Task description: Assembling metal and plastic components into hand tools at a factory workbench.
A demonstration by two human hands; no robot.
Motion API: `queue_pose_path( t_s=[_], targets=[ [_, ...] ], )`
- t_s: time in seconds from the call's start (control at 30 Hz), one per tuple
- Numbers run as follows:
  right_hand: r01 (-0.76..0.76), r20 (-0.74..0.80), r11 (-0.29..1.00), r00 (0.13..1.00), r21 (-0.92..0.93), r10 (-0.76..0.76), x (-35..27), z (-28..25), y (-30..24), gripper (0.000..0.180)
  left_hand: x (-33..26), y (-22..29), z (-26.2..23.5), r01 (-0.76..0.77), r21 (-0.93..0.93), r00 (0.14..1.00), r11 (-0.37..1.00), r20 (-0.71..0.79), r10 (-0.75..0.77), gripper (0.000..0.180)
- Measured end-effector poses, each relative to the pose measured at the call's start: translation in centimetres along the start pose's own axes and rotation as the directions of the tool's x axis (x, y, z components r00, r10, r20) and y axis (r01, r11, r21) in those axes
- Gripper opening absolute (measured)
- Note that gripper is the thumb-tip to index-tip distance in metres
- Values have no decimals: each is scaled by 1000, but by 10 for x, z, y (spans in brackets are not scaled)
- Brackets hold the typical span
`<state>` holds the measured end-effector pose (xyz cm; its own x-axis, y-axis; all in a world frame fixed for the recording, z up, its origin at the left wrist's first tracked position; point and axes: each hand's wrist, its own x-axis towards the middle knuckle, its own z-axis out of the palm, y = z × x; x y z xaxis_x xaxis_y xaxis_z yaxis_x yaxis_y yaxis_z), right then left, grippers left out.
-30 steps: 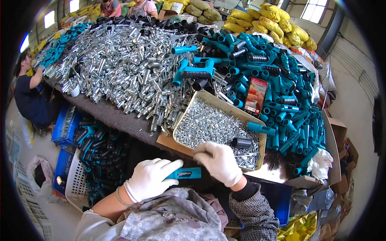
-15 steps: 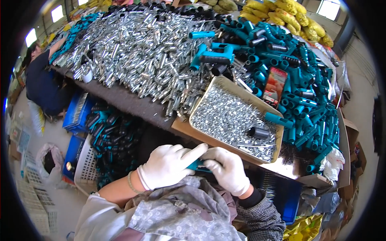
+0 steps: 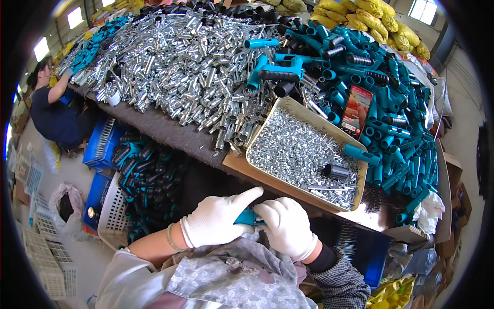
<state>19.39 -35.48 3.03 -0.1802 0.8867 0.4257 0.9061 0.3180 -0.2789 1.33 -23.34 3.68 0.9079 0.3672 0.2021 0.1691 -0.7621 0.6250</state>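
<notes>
Together, both white-gloved hands are clenching one small teal plastic handle piece (image 3: 247, 217) low over the lap: the left hand (image 3: 216, 220) is wrapping its near end, the right hand (image 3: 288, 226) is gripping the other. Just beyond, a shallow metal tray of silver screws (image 3: 267, 170) is sitting on the dark desk (image 3: 159, 126), beside heaped silver metal tubes (image 3: 175, 67).

Dark-topped workbench (image 3: 154, 126), bearing a far-left heap of silver metal tubes (image 3: 175, 62), a right-hand pile of teal plastic handles (image 3: 396, 113), and a near tray of small screws (image 3: 301, 149).
</notes>
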Motion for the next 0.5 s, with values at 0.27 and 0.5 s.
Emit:
queue_pose_path(
  t_s=[0.27, 0.5],
  targets=[
    [-195, -255, 973, 954, -122, 159, 45, -27, 76, 6, -6, -11, 14, -10, -187, 995, 982, -97, -9, 48],
    [-387, -128, 874, 922, -294, 366, 56, -12, 111, 11, -10, -12, 17, 59, -365, 979, 929, -162, -126, 44]
  ],
)
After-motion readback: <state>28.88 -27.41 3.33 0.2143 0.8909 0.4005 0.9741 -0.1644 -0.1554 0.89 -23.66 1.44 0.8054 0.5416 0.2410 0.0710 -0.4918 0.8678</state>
